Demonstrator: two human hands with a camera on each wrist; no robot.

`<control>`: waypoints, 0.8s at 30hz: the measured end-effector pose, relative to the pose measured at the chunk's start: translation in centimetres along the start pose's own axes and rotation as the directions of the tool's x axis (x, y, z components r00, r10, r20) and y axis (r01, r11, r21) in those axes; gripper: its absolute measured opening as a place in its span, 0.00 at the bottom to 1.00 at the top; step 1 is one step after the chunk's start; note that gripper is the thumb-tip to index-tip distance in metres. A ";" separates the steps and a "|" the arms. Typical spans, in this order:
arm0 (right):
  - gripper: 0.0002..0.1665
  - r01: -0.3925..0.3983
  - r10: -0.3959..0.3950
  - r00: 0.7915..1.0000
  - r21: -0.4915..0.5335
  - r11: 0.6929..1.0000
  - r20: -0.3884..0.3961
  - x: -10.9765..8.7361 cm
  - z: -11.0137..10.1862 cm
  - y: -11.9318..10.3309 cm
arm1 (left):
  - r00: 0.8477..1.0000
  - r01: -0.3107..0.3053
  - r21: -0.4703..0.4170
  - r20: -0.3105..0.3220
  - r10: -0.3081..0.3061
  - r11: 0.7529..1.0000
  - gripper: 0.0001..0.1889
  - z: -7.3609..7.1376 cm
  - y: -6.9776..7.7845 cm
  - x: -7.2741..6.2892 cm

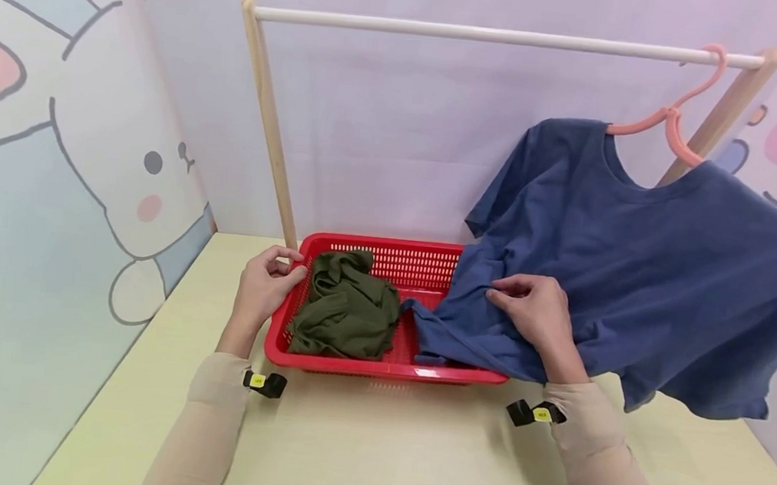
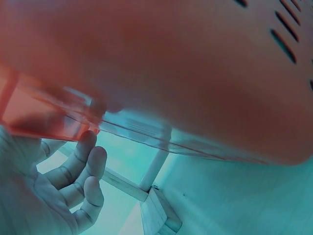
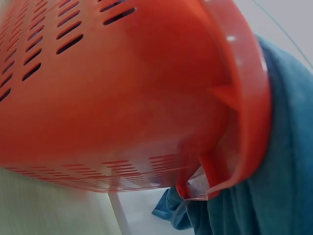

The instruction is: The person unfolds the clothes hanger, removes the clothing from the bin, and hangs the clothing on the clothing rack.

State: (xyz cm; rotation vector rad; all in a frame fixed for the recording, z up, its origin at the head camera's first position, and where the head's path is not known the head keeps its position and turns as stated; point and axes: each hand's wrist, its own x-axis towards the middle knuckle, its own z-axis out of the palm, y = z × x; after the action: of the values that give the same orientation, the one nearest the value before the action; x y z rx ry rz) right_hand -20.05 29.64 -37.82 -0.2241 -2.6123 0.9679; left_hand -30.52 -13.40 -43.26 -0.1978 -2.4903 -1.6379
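Note:
A red plastic basket (image 1: 377, 368) stands on the table, with a crumpled dark green garment (image 1: 348, 308) in its left half. My left hand (image 1: 267, 282) grips the basket's left rim; in the left wrist view its curved fingers (image 2: 80, 169) come up against the red edge. A blue T-shirt (image 1: 644, 257) hangs tilted from a pink hanger (image 1: 673, 113), its lower left part draped into the basket and over the right rim. My right hand (image 1: 538, 309) pinches the shirt near that rim, thumb and forefinger close together. The right wrist view shows the basket's side and blue cloth, the hand hidden.
Behind the basket rises a clothes rack with a white rail (image 1: 462, 32) and wooden legs (image 1: 270, 124); the hanger hooks on the rail's right end. Cartoon-printed walls (image 1: 81, 262) enclose the pale table (image 1: 370, 456) on the sides and at the back.

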 end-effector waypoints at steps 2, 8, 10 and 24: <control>0.11 0.002 -0.002 1.000 0.001 1.000 -0.001 -0.1 0.0 0.0 | 1.000 0.002 0.000 0.002 -0.002 1.000 0.14 0.0 0.0 0.0; 0.10 0.032 -0.032 0.999 0.003 0.999 -0.018 -0.2 -0.3 -0.1 | 1.000 0.011 0.001 0.001 -0.011 1.000 0.14 0.0 0.0 -0.1; 0.10 0.035 -0.035 0.999 0.007 0.999 -0.041 -0.2 -0.6 -0.2 | 1.000 0.013 0.000 0.001 -0.013 1.000 0.14 0.0 0.0 -0.1; 0.17 -0.039 0.067 0.962 0.112 0.993 -0.266 0.0 -5.1 -0.3 | 1.000 0.007 0.002 -0.002 -0.007 1.000 0.14 0.0 0.0 0.1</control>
State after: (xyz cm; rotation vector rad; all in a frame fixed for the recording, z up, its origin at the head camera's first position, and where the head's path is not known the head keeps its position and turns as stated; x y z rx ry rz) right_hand -18.14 32.47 -34.07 -0.3734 -2.3117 1.0136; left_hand -30.64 -13.37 -43.21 -0.1866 -2.4940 -1.6371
